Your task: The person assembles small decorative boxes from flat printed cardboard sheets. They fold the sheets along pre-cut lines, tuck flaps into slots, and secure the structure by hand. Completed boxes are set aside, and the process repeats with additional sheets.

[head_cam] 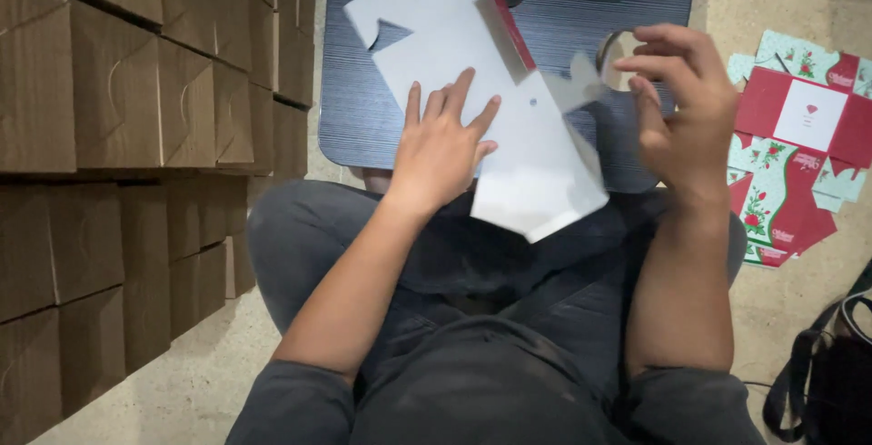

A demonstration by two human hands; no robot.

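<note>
A flat die-cut cardboard box blank (509,127) lies white side up across a dark blue lap table (363,100), its red printed side showing along one folded edge. My left hand (442,141) presses flat on the middle of the blank, fingers spread. My right hand (686,104) is raised at the blank's right side, fingertips pinching a small white flap (581,86) that sticks up from it. The blank's lower corner hangs over the table edge above my lap.
Rows of folded brown cardboard boxes (136,136) are stacked at the left. A pile of flat red and green floral box blanks (799,145) lies on the floor at the right. A black bag strap (817,363) sits at the lower right.
</note>
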